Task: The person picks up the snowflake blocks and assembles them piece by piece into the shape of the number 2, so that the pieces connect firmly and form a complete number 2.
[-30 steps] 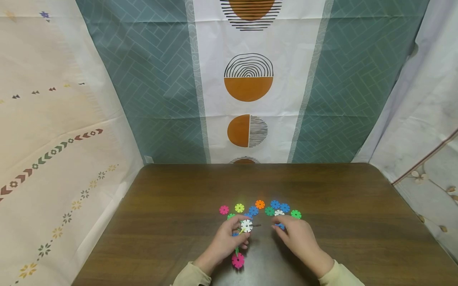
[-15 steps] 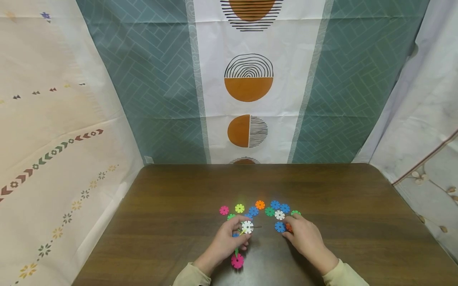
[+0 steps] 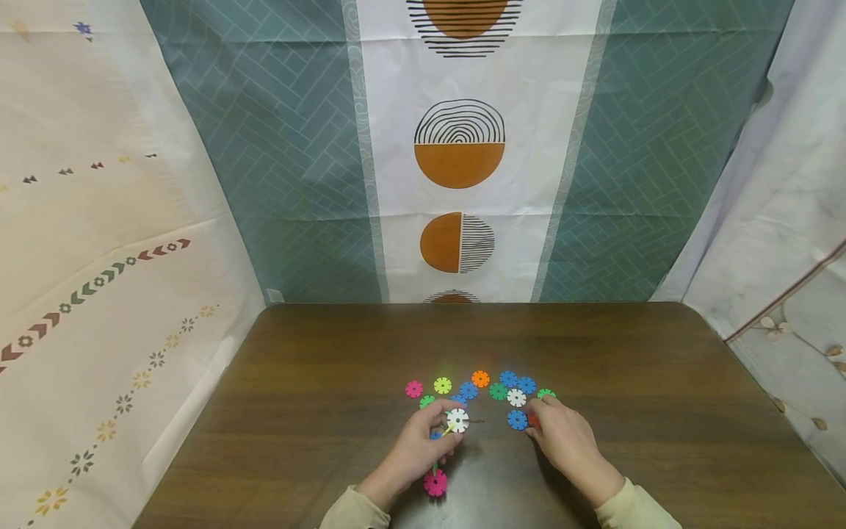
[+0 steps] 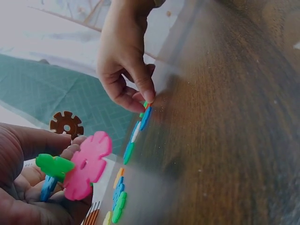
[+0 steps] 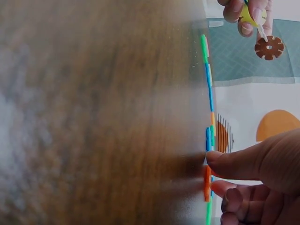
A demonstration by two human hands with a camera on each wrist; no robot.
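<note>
My left hand [image 3: 419, 443] grips a small build of slotted plastic snowflake discs. A white disc [image 3: 457, 414] faces up at its top, a pink disc [image 3: 431, 485] hangs at the lower end, and a brown disc [image 4: 57, 123] juts out past the fingers. Green [image 4: 52, 164], blue and yellow discs join between them, partly hidden by the palm. At the right end of the loose pieces, my right hand [image 3: 565, 437] pinches an orange-red disc [image 5: 206, 185] at table level, thumb and fingertips at its edges. A blue disc [image 3: 518, 420] lies right beside it.
Loose discs lie flat in a rough arc beyond my hands on the dark wooden table [image 3: 330, 382]: pink [image 3: 410, 389], yellow [image 3: 443, 380], orange [image 3: 480, 373], white [image 3: 516, 392], several blue and green. Patterned cloths [image 3: 297, 184] hang behind and at both sides.
My right hand has left the blue disc lying flat, moved slightly right and closed its fingertips on the orange-red disc. The left hand stays put; its pink disc has swung slightly left.
</note>
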